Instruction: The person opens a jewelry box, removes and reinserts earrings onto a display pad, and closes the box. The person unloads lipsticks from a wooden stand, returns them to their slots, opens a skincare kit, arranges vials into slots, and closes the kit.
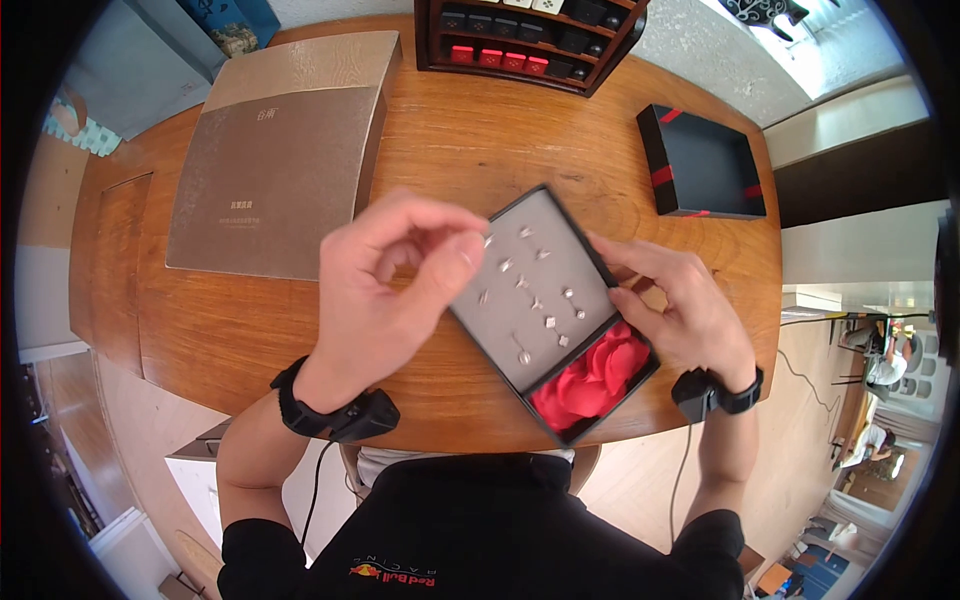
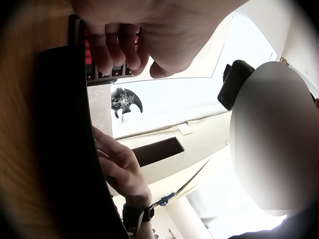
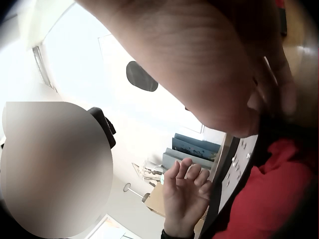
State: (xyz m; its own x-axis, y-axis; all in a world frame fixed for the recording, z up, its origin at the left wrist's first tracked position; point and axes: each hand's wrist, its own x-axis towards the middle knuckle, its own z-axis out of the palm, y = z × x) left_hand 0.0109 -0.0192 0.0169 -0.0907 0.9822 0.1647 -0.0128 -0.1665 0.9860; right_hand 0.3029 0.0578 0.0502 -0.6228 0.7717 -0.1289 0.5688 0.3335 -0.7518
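A black jewelry box (image 1: 497, 372) lies angled on the table, its grey pad (image 1: 500, 330) bearing several small silver earrings (image 1: 550, 322). Red paper petals (image 1: 590, 378) fill the lower compartment. My left hand (image 1: 385, 285) hovers over the box's left edge, fingers curled, thumb and index fingertips close together. A small silver earring (image 1: 489, 241) shows right at those fingertips; I cannot tell whether they grip one. My right hand (image 1: 690, 305) holds the box's right side, thumb at the rim and fingers along the outer wall. In the right wrist view the left hand (image 3: 187, 196) appears beyond the pad.
The black box lid (image 1: 705, 165) with red ribbon stripes sits at the right back. A large brown flat box (image 1: 280, 170) occupies the left. At the back stands a wooden rack (image 1: 525, 75) of small red and black pieces. The table's front edge runs just before the person.
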